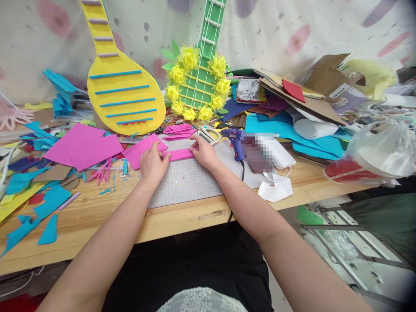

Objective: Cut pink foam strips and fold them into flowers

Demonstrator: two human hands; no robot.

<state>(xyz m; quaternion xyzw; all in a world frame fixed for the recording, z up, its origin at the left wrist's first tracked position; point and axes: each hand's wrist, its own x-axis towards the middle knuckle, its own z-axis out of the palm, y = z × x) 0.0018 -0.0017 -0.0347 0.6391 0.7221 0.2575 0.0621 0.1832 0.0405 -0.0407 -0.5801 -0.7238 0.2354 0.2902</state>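
A narrow folded strip of pink paper lies on the grey cutting mat between my two hands. My left hand has its fingers closed on the strip's left end. At the other end, the fingers of my right hand pinch the paper. Beyond my left hand a flat pink sheet overlaps the mat's edge. Folded pink pieces sit just past the strip. The fingertips partly hide both ends of the strip.
A blue glue gun with its cord is right of my right hand. Yellow and green paper instruments stand behind. Pink sheets and blue scraps cover the left; a bagged cup stands right.
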